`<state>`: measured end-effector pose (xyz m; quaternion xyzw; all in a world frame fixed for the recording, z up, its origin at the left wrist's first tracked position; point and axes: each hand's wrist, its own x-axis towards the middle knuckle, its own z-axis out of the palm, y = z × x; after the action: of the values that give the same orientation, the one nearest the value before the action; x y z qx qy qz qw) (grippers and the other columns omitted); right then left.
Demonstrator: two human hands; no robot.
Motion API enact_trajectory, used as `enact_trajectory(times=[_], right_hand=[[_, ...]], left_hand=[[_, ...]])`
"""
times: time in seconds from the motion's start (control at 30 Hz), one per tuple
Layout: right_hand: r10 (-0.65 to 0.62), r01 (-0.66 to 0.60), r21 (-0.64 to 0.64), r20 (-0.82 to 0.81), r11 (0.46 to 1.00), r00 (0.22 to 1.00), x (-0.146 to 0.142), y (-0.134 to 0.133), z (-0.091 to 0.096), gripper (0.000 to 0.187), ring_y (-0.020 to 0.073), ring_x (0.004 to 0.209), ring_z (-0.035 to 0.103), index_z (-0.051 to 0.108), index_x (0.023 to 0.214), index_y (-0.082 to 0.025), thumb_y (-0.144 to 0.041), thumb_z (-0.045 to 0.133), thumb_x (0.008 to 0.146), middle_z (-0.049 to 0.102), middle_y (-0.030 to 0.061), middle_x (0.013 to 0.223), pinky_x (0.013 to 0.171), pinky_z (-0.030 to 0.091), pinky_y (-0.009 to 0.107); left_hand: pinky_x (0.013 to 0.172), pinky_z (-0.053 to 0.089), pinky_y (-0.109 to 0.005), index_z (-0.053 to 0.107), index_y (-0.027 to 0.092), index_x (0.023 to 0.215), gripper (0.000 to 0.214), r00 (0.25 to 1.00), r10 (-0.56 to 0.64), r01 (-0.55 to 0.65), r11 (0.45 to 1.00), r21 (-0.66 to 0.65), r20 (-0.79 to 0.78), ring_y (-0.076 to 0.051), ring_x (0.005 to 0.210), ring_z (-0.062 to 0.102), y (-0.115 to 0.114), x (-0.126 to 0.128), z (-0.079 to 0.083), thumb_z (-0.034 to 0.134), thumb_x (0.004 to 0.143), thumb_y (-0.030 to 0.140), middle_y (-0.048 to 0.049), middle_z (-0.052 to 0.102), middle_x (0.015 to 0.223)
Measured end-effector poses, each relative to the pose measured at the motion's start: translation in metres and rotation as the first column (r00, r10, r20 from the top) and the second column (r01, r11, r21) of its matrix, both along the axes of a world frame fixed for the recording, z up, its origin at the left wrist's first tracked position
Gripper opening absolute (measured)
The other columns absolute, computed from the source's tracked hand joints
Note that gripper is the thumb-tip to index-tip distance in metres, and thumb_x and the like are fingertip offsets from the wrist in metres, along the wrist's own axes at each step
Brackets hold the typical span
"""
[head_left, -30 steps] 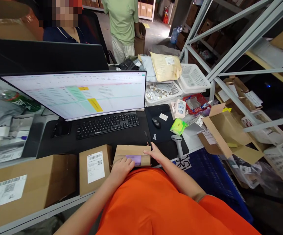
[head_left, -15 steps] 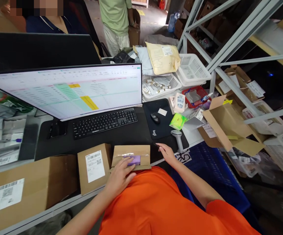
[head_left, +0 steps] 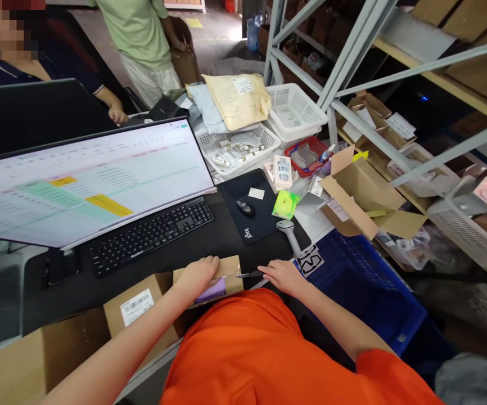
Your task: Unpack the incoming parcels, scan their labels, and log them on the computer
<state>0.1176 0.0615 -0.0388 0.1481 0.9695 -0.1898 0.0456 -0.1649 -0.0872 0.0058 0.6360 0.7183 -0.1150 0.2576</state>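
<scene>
A small cardboard box [head_left: 231, 265] lies in front of me at the desk's edge, with clear tape across it. A purple packet [head_left: 213, 289] shows in its opening. My left hand [head_left: 201, 275] is closed over the box's far flap, its fingers bent round the cardboard. In my right hand [head_left: 283, 275] is a thin dark knife [head_left: 252, 274], pinched between the fingers. The knife points left, and its tip is at the box's right side by the tape; whether it touches the tape I cannot tell.
Two labelled cartons [head_left: 142, 306] stand to the left. Beyond are a keyboard [head_left: 154, 233], mouse [head_left: 244, 206], monitor [head_left: 100, 180] and barcode scanner [head_left: 289, 236]. An open carton [head_left: 365, 191] and a blue crate [head_left: 353, 292] are at the right. Two people are across the desk.
My view has turned to the right. My left hand has gone from the purple packet to the far flap, and the knife in my right hand has come to the box's right side.
</scene>
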Motion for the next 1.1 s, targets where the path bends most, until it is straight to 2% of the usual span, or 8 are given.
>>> enact_trajectory(times=[0.1, 0.23, 0.5, 0.77, 0.87, 0.97, 1.03, 1.1], right_hand=[[0.020, -0.021, 0.038, 0.029, 0.999, 0.999, -0.004, 0.001, 0.007, 0.036, 0.0181, 0.089, 0.065, 0.067, 0.138, -0.028, -0.037, 0.055, 0.105, 0.072, 0.0072, 0.100, 0.074, 0.046, 0.027], [0.029, -0.029, 0.019, 0.003, 0.999, 1.000, -0.013, 0.002, 0.017, 0.034, 0.0196, 0.087, 0.062, 0.069, 0.135, -0.026, -0.035, 0.055, 0.105, 0.070, 0.0087, 0.097, 0.073, 0.044, 0.030], [0.078, -0.079, -0.090, -0.009, 0.993, 0.997, -0.038, 0.012, 0.035, 0.031, 0.0199, 0.089, 0.060, 0.072, 0.131, -0.028, -0.034, 0.059, 0.103, 0.069, 0.0089, 0.093, 0.077, 0.044, 0.029], [-0.001, -0.002, -0.134, -0.022, 0.991, 1.000, -0.034, 0.040, 0.032, 0.034, 0.0204, 0.092, 0.065, 0.072, 0.134, -0.029, -0.037, 0.055, 0.105, 0.073, 0.0091, 0.100, 0.080, 0.047, 0.029], [-0.144, 0.130, -0.204, -0.058, 0.970, 0.988, -0.025, 0.049, 0.031, 0.036, 0.0219, 0.099, 0.068, 0.073, 0.132, -0.029, -0.040, 0.051, 0.105, 0.074, 0.0087, 0.105, 0.086, 0.050, 0.032], [-0.371, 0.328, -0.276, -0.119, 0.903, 0.921, -0.010, 0.056, 0.032, 0.039, 0.0245, 0.107, 0.070, 0.073, 0.131, -0.028, -0.042, 0.046, 0.106, 0.075, 0.0087, 0.115, 0.092, 0.053, 0.036], [-0.484, 0.413, -0.338, -0.157, 0.846, 0.861, 0.002, 0.058, 0.032, 0.040, 0.0260, 0.110, 0.070, 0.073, 0.129, -0.026, -0.043, 0.046, 0.105, 0.075, 0.0097, 0.119, 0.095, 0.055, 0.039], [-0.533, 0.441, -0.388, -0.169, 0.809, 0.829, 0.010, 0.057, 0.031, 0.041, 0.0270, 0.111, 0.070, 0.074, 0.126, -0.024, -0.044, 0.047, 0.103, 0.075, 0.0110, 0.120, 0.098, 0.055, 0.042]], left_hand=[[0.105, 0.051, -0.046, 0.053, 0.002, 0.142, 0.054, 0.997, -0.077, 0.076, 0.997, -0.026, -0.012, -0.036, 0.121, 0.065, -0.008, 0.002, -0.002, 0.053, 0.094, 0.027, -0.0280, 0.063, 0.134], [0.098, 0.054, -0.048, 0.054, -0.003, 0.137, 0.051, 0.995, -0.098, 0.097, 0.994, -0.060, -0.017, -0.038, 0.114, 0.069, -0.020, 0.002, -0.001, 0.048, 0.095, 0.025, -0.0331, 0.064, 0.130], [0.085, 0.057, -0.042, 0.060, 0.002, 0.126, 0.041, 0.999, -0.050, 0.051, 0.996, -0.079, 0.019, -0.034, 0.096, 0.074, -0.029, -0.002, 0.006, 0.050, 0.094, 0.026, -0.0254, 0.072, 0.107], [0.088, 0.056, -0.044, 0.060, 0.004, 0.129, 0.043, 0.998, 0.023, -0.016, 0.994, -0.113, 0.062, -0.034, 0.101, 0.073, -0.037, -0.009, 0.012, 0.048, 0.094, 0.027, -0.0250, 0.073, 0.115], [0.088, 0.055, -0.041, 0.064, 0.008, 0.123, 0.039, 0.992, 0.095, -0.085, 0.989, -0.124, 0.077, -0.033, 0.100, 0.074, -0.033, -0.016, 0.012, 0.052, 0.093, 0.030, -0.0217, 0.075, 0.109], [0.089, 0.054, -0.040, 0.064, 0.009, 0.124, 0.041, 0.971, 0.232, -0.224, 0.968, -0.112, 0.064, -0.034, 0.101, 0.074, -0.024, -0.028, 0.015, 0.052, 0.093, 0.033, -0.0220, 0.076, 0.107], [0.091, 0.052, -0.039, 0.055, 0.008, 0.139, 0.052, 0.935, 0.352, -0.348, 0.934, -0.083, 0.044, -0.034, 0.107, 0.073, -0.018, -0.039, 0.017, 0.050, 0.093, 0.034, -0.0239, 0.074, 0.115], [0.092, 0.052, -0.039, 0.038, 0.005, 0.153, 0.069, 0.880, 0.473, -0.471, 0.880, -0.054, 0.028, -0.034, 0.112, 0.071, -0.014, -0.047, 0.016, 0.051, 0.092, 0.034, -0.0251, 0.073, 0.120]])
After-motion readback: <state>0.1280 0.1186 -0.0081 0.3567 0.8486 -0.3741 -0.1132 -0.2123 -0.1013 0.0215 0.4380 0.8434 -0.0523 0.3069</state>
